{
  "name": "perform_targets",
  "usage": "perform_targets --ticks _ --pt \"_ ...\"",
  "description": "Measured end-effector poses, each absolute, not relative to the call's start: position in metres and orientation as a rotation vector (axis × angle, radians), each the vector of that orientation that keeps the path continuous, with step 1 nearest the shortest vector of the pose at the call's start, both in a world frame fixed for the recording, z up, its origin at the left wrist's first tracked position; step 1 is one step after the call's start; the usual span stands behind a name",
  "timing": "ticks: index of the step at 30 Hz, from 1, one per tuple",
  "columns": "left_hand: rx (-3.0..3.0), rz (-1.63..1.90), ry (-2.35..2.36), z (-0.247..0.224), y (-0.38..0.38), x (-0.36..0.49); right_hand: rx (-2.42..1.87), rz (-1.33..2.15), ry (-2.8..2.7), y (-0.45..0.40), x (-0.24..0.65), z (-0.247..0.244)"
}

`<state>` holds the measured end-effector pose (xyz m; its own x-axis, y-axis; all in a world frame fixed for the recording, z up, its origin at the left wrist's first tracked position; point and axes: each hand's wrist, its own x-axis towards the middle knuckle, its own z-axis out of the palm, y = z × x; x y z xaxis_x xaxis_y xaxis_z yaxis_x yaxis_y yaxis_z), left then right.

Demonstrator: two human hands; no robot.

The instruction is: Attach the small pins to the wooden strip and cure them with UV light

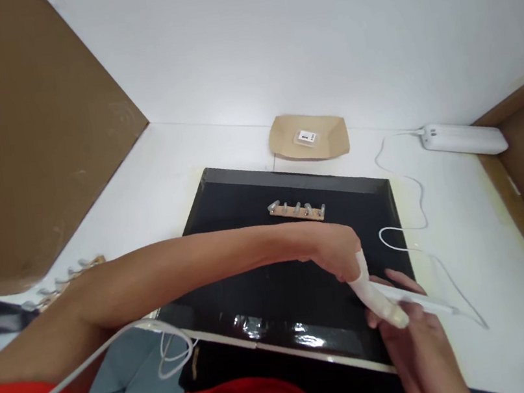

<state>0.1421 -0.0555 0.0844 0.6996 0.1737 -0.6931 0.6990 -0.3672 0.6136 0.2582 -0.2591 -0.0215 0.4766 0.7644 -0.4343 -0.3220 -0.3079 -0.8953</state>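
My right hand [416,324], at the lower right over the edge of the black mat [275,286], has its fingers wrapped round a slim white device [420,299] with a cable at its far end. My left hand [350,262] reaches across the mat from the left. A white covering wraps one of its fingers, which points down over the device and my right palm. Its other fingers are curled and mostly hidden, so what they grip, if anything, cannot be made out. On the mat, beyond my left forearm, lies a small wooden strip [296,212] with several clear pegs.
A brown paper tray [281,147] holding a small labelled packet [306,138] stands behind the mat. At the right are a white power strip [464,138] and a looping white cable [422,199]. Another pegged strip [65,282] lies at the left, and a cable crosses my left arm.
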Motion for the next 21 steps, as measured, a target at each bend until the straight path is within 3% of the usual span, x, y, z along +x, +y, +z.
perform_targets --ticks 11,21 --pt "1.898 -0.262 0.820 0.103 -0.022 0.037 -1.358 1.115 -0.283 -0.235 0.272 -0.023" --pt "1.858 0.435 1.323 0.043 -0.032 -0.018 -1.161 1.154 -0.147 -0.233 0.270 -0.031"
